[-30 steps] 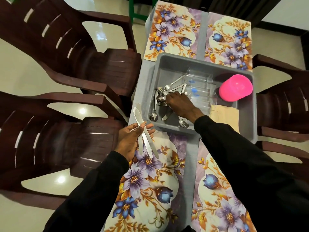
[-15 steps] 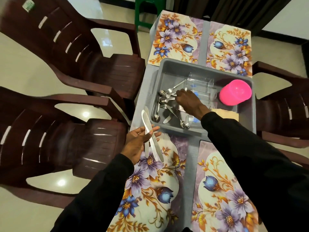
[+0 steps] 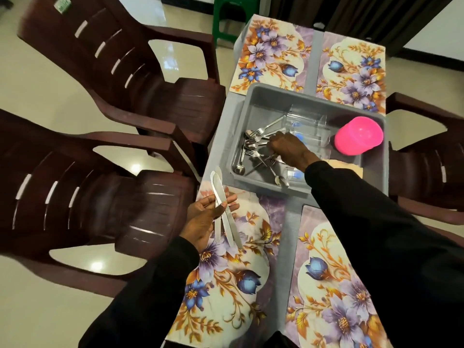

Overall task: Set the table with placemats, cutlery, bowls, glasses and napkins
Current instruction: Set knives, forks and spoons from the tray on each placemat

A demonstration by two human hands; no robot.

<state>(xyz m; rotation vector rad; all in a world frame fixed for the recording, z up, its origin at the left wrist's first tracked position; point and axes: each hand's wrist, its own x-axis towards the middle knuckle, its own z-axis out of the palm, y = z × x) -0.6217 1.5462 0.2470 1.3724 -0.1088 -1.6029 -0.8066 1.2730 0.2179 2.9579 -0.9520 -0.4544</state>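
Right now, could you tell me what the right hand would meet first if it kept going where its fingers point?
Probably the heap of steel forks and spoons in the grey plastic tub; the right hand may already touch it.

A dining corner in a home.
A small tabletop covered by four flowered placemats stands on a glossy pale tiled floor. Dark brown moulded plastic armchairs stand on both sides. A grey tub on the tabletop holds loose cutlery, clear glasses and a pink bowl. At the far end are a green plastic stool, a dark curtain and a plain white wall.
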